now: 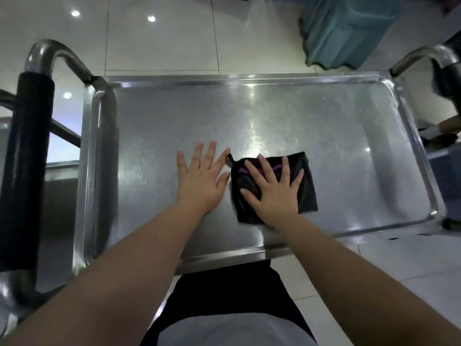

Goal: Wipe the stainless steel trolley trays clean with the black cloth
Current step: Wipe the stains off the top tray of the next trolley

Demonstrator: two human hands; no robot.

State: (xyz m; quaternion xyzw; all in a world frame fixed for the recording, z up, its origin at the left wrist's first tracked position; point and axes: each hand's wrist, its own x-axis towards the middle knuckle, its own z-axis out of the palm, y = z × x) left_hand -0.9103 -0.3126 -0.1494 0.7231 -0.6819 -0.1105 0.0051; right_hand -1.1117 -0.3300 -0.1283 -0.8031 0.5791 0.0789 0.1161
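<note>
- While the right hand (273,188) presses flat, fingers (267,168) spread, the cloth (308,186) lies under it near the tray's (249,82) middle, toward the near edge.
- Left hand (200,181) rests flat beside it, fingers straight, holding nothing.

One tray (174,116), one black cloth (307,187), two hands (left hand (202,182), right hand (274,194)), two handles (53,49) (430,54), one teal bin (349,28)

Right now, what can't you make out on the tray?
Head view:
- Tray under the cloth, left hand and right hand: covered by them.
- Smears on the tray: lost in glare and blur.
- Teal object: top cut off by the frame edge.
</note>
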